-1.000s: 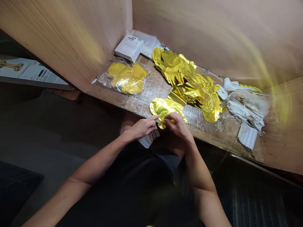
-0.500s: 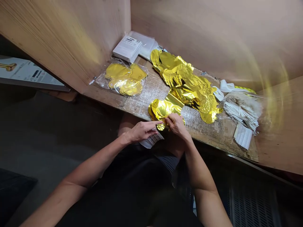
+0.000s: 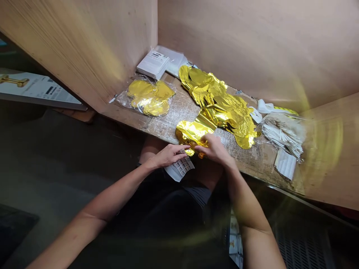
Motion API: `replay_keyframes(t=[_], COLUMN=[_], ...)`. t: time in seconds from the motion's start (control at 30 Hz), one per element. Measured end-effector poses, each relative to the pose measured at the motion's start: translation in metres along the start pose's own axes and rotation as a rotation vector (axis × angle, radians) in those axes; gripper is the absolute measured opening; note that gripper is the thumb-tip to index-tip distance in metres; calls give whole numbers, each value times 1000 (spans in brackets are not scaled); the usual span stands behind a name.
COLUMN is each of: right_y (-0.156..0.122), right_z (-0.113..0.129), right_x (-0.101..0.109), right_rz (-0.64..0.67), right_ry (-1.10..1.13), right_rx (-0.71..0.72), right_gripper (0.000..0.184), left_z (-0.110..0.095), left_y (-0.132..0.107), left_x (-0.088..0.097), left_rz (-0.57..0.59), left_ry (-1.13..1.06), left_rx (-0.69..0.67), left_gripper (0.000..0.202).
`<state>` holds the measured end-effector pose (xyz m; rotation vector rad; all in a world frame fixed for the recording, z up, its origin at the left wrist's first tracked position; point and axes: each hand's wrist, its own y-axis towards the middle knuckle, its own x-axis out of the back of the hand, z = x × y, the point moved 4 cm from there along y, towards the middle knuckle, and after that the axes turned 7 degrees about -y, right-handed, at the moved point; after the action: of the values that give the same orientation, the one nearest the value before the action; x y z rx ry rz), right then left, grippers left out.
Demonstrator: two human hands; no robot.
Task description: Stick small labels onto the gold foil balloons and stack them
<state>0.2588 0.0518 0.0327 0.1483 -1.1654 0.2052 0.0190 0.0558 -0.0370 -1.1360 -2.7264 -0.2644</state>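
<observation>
A flat gold foil balloon (image 3: 193, 131) lies at the near edge of the wooden work surface (image 3: 260, 164). My left hand (image 3: 168, 155) pinches its lower edge with thumb and fingers closed, and a white printed sheet (image 3: 181, 168) sits under that hand. My right hand (image 3: 214, 147) presses and folds the same balloon from the right, fingers closed on the foil. Behind it a heap of more gold foil balloons (image 3: 221, 104) stretches to the back corner.
A clear bag with gold balloons (image 3: 148, 97) lies at the left. White packets (image 3: 155, 63) sit in the back corner. A bundle of white straws (image 3: 283, 132) and a white paper slip (image 3: 284, 164) lie at right. Wooden walls enclose the surface.
Both hands have gathered the gold balloon's near lobe tighter; my right hand shifted slightly right and lower over the foil. The white sheet shows more below my left hand.
</observation>
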Motion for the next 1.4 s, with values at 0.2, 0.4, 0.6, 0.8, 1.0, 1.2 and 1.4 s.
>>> replay_keyframes(t=[0.2,0.4,0.6,0.8,1.0,1.2,1.4], right_y=[13,0,-34,-46,-51,-50,-14], right_z=[-58,-54,66,69,71,69,37], right_x=[34,78,-19,-29,-32,-27,-34], right_rz=[-218,-509,-80,-170,-270,-417,-247], right_ry=[-93,-236,140,202,23,-39,-27], right_rx=[-341,-471,40,92,165,225,-3], right_gripper=[22,37,29,26,21,12,18], left_z=[1,-2,-16,-21,-21,-16,-14], left_y=[-3,-3,-2,-4,-4,-7,-8], left_x=[-2,3,9,10,5,7,-3], left_rz=[-22,-197,-258,-263,-283,-294,15], left_ry=[-94,-454,-522,-494,-486,-261,190], left_rx=[34,146,143,156,154,155,-67], left_gripper=[50,45,40,40,37,35,22])
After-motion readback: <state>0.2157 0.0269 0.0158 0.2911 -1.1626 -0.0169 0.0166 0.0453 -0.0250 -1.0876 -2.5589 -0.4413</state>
